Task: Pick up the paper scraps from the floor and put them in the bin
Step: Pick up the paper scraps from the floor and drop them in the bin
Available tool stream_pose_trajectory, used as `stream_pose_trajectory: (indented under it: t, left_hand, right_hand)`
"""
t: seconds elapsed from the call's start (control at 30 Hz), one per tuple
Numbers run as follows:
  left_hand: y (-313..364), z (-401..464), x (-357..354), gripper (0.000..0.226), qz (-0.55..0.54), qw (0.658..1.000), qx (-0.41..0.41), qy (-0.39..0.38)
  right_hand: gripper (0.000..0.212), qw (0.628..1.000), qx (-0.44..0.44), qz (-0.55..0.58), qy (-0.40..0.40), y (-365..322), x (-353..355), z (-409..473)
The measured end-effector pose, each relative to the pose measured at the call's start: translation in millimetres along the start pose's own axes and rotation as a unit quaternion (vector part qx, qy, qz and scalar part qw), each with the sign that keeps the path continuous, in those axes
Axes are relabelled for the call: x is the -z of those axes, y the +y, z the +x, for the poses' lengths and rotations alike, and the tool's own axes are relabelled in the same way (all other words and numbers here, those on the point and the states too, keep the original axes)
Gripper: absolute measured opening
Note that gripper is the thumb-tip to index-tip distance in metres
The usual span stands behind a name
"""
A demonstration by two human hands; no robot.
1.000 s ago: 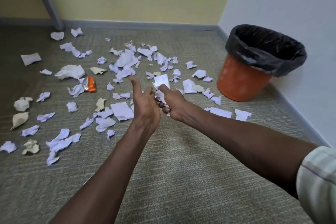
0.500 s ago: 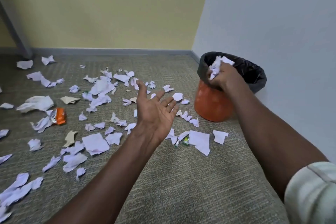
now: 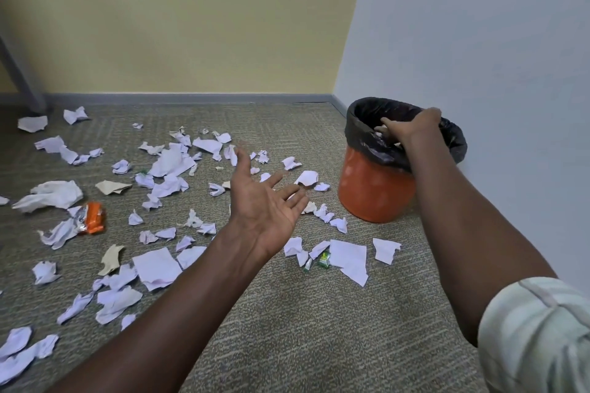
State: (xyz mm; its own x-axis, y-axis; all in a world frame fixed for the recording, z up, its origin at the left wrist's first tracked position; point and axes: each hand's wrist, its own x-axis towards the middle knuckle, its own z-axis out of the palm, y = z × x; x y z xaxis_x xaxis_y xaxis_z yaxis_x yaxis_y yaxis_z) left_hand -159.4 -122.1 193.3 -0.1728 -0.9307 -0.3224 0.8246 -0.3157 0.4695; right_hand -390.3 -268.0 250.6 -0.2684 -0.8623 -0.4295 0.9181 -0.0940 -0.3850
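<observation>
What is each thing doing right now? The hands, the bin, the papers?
left hand: open, palm up, empty, above the floor.
right hand: inside the bin's mouth, fingers down; grip unclear.
bin: upright, lined with a black bag.
paper scraps: still scattered on the carpet.
orange wrapper: crumpled, on the carpet.

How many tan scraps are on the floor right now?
2 clear: one tan scrap up-left, above the orange wrapper; another lower, left of the flat white sheet. Smaller ones may be hidden.
</observation>
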Motion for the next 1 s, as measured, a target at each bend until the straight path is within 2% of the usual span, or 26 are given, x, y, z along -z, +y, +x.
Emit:
stream_pose_trajectory:
  t: [0.03,0.07,0.13,0.17,0.2,0.23,0.3,0.37,0.43,0.57,0.67,0.8,0.87,0.93,1.0]
  left_hand:
    - [1,0,5,0.106,-0.004,1.0,-0.002,0.004]
    - [1,-1,10,0.107,-0.008,1.0,-0.003,0.007]
    - [2,-2,19,0.107,-0.013,1.0,-0.005,0.014]
    - [2,-4,23,0.107,-0.016,1.0,-0.006,0.017]
    - [2,-5,27,0.106,-0.016,1.0,-0.009,0.02]
    - [2,-7,30,0.105,-0.014,1.0,-0.01,0.026]
    - [2,-13,38,0.099,-0.002,0.999,-0.014,0.038]
    - [1,-19,49,0.088,0.015,0.998,-0.013,0.053]
    - [0,-26,64,0.077,0.042,0.997,-0.007,0.067]
    - [8,-40,109,0.055,0.162,0.981,0.042,0.094]
    - [29,-53,158,0.04,0.283,0.945,0.065,0.149]
    - [59,-86,226,0.015,0.308,0.91,0.022,0.276]
    - [67,-107,258,0.011,0.328,0.883,-0.019,0.337]
    - [69,-128,296,0.016,0.414,0.832,-0.054,0.366]
    - [66,-151,334,0.03,0.555,0.731,-0.085,0.388]
  right_hand:
    - [0.07,1.0,-0.003,0.024,-0.019,-3,-4,4]
    - [0.072,0.997,-0.006,0.075,0.013,-7,-8,14]
    - [0.075,0.999,0.017,-0.036,0.022,3,-5,6]
    - [0.076,0.987,0.071,-0.142,0.026,8,-1,5]
    - [0.074,0.972,0.118,-0.202,-0.023,13,4,-1]
    - [0.07,0.955,0.154,-0.253,-0.023,17,0,-2]
    - [0.052,0.961,0.095,-0.249,-0.073,29,-5,5]
    - [0.03,0.956,0.062,-0.272,-0.091,50,-6,4]
    - [0.023,0.913,0.054,-0.396,-0.076,85,-2,7]
    - [0.019,0.781,0.024,-0.607,-0.141,164,33,-12]
    - [0.01,0.636,-0.007,-0.733,-0.242,223,65,-34]
    - [0.012,0.435,-0.037,-0.798,-0.415,286,108,-65]
    - [0.013,0.358,-0.047,-0.798,-0.483,311,126,-83]
    - [0.014,0.275,-0.041,-0.796,-0.538,334,146,-101]
    - [0.025,0.171,-0.005,-0.785,-0.596,355,167,-121]
